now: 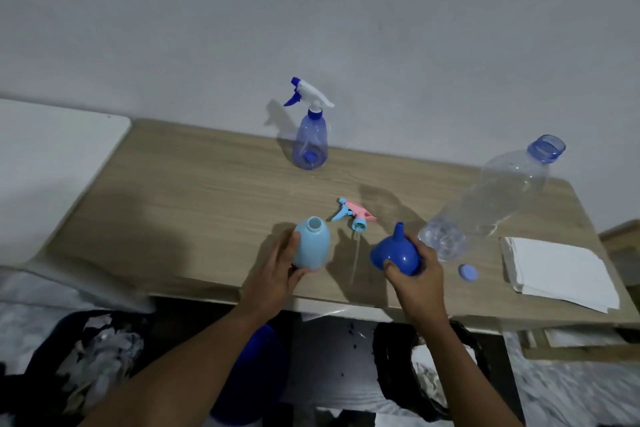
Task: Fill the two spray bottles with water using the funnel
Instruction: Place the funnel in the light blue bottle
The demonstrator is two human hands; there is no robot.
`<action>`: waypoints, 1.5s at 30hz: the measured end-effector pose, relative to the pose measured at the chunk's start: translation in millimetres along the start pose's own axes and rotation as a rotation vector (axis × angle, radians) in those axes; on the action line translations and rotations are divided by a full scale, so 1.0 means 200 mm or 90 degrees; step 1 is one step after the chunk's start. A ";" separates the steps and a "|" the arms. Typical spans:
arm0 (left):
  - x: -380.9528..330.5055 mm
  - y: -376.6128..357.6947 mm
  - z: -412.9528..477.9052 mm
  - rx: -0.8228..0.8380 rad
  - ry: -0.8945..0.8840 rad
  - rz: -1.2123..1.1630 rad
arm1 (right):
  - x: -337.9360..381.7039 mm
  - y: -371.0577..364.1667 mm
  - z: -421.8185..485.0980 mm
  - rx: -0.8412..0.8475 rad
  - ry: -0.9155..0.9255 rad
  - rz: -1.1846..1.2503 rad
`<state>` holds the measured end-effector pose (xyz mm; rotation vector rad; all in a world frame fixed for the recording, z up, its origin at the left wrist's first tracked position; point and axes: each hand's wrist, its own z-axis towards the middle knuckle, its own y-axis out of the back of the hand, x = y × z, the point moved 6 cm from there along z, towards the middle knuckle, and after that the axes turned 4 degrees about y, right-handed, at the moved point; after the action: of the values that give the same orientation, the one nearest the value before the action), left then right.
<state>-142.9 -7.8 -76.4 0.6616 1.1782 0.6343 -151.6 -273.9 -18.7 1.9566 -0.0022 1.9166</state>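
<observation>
L hand [277,269] fingers clamped round open light-blue spray bottle [311,244] on wooden table [194,191]; R hand [420,274] fingers gripping blue funnel [394,251], spout up.

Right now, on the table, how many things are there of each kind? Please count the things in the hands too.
Spray bottles: 2, the purple spray bottle and the light blue bottle
Loose spray heads: 1, the pink and blue spray head
Funnels: 1, the blue funnel
Water bottles: 1, the clear water bottle
Caps: 1, the blue cap
Paper stacks: 1, the white napkins
Total: 7
</observation>
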 end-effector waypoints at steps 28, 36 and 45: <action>0.03 -0.01 -0.01 0.023 0.053 0.044 | 0.60 -0.33 0.11 0.201 0.196 -0.072; 0.07 -0.05 -0.01 0.059 0.065 0.041 | 0.61 -0.47 0.13 0.279 0.226 -0.187; 0.08 -0.06 -0.01 0.064 0.075 0.034 | 0.58 -0.52 0.12 0.295 0.223 -0.210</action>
<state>-139.9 -3.6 -95.6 0.7513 1.3125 0.6697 -92.8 -154.1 63.8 1.7011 0.8749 2.1253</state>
